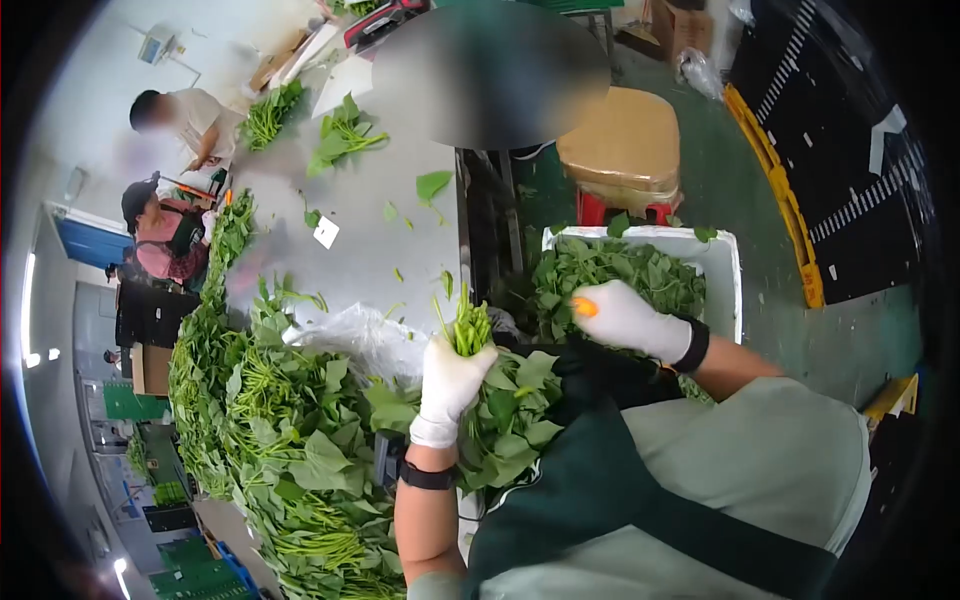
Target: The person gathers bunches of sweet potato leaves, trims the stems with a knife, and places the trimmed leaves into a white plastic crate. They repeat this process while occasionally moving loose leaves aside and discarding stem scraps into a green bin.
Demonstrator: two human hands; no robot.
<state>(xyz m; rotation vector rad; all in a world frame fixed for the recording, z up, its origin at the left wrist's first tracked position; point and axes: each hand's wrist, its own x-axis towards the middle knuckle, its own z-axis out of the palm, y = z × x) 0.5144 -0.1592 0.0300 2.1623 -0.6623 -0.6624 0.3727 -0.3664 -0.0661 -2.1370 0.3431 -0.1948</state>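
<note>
Greens bunch [470,335] sits in your left hand [450,385], gloved in white, with the fingers wrapped shut around the stems just below the cut ends. Its long axis runs near upright in the head view: cut stem ends point up and away from you, while the leaves hang down toward your apron [590,470] and spread over your wrist. The bunch is held above the near edge of the table [370,240], between the heap of loose greens [290,450] on your left and the white crate [725,270] of leaves on your right.

Your right hand [625,318], also gloved, is apart from the bunch, off to its right and slightly higher, over the crate. Its fingers are curled closed on a small orange item [585,307]; what that item is cannot be determined. The left hand is the one on the bunch; the right would have to travel leftward to meet the stem ends.

Two other people work at the far end of the table.
</note>
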